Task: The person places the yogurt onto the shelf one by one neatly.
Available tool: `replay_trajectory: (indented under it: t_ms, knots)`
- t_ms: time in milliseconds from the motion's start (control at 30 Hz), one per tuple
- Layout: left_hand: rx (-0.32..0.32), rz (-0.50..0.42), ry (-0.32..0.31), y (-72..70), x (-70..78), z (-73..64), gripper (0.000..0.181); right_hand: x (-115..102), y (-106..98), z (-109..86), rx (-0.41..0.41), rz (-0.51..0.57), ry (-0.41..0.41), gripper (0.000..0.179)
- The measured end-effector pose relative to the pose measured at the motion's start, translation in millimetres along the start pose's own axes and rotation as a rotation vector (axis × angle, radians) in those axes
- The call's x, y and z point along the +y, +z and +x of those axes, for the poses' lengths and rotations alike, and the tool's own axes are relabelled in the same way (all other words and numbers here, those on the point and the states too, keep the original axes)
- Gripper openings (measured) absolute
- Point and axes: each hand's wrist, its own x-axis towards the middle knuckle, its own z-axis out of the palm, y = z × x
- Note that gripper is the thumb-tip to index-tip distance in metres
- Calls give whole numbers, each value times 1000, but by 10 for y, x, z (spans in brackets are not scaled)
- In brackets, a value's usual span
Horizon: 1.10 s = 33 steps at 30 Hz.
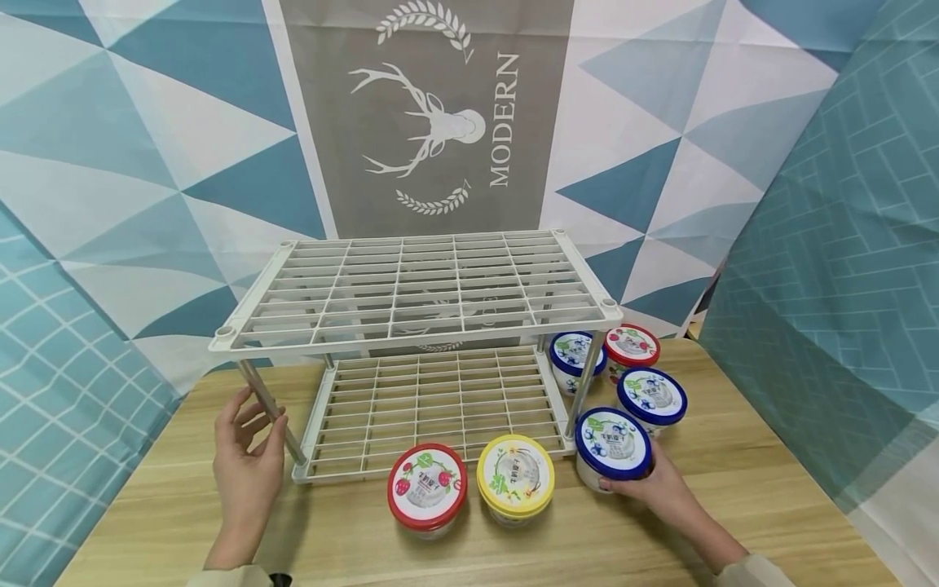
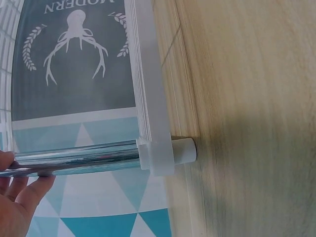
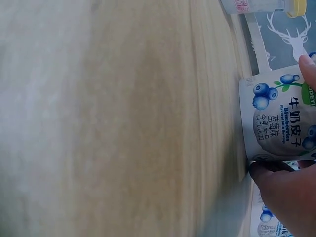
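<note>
One blue-lidded cup (image 1: pixel 613 444), lower right: right hand (image 1: pixel 663 496) grips it | left hand (image 1: pixel 245 469) grips rack post (image 1: pixel 271 409), lower left | red-lidded cup (image 1: pixel 427 487), yellow-lidded cup (image 1: pixel 516 478), bottom centre

The held cup (image 3: pixel 279 118) reads "Blueberries", the backdrop (image 1: pixel 433 122) "MODERN".

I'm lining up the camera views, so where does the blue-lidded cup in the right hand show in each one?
Head: the blue-lidded cup is right of centre, in the lower half, gripped by the right hand.
Left wrist: not in this picture.
Right wrist: cup at the right edge, near mid-height, partly cut off.
Shared landmark: the white deer print, visible in all three views.
</note>
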Motion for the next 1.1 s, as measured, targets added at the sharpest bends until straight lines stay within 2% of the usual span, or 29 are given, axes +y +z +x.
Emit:
replay_trajectory:
  t_ms: [300,633,900,1100]
  knots:
    - [-3,19,-24,-1,-7,-14,63,-9,41,-26,35,16,13,111]
    - [4,46,-21,1,-17,-22,64,1,64,-57,62,25,19,111]
    - [5,57,-6,-1,1,-12,64,-51,14,-49,73,5,36,116]
    - [5,53,5,0,11,-3,64,-125,-51,-67,75,-9,84,122]
